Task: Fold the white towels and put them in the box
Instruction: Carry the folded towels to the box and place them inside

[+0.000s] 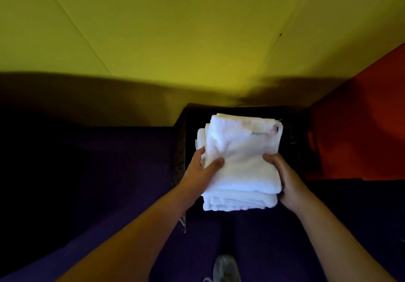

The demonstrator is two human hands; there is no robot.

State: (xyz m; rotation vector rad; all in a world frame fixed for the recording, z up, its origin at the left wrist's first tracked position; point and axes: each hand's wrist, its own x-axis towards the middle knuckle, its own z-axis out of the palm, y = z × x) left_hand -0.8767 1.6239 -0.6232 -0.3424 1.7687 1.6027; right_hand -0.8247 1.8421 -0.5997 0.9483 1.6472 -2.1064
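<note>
A stack of folded white towels (241, 161) is held up between both hands, above a dark woven box (178, 150) that stands against the yellow wall. My left hand (202, 167) grips the stack's left edge with the thumb on top. On the right edge, my right hand (282, 176) clasps the stack, thumb lying over the top towel. The stack hides most of the box's inside, and only the box's left wall and dark rim show.
A yellow wall (175, 40) rises behind the box. A red surface (361, 117) stands to the right. Dark purple fabric (109, 172) covers the surface left of and below the box. A grey shoe (225, 268) shows at the bottom.
</note>
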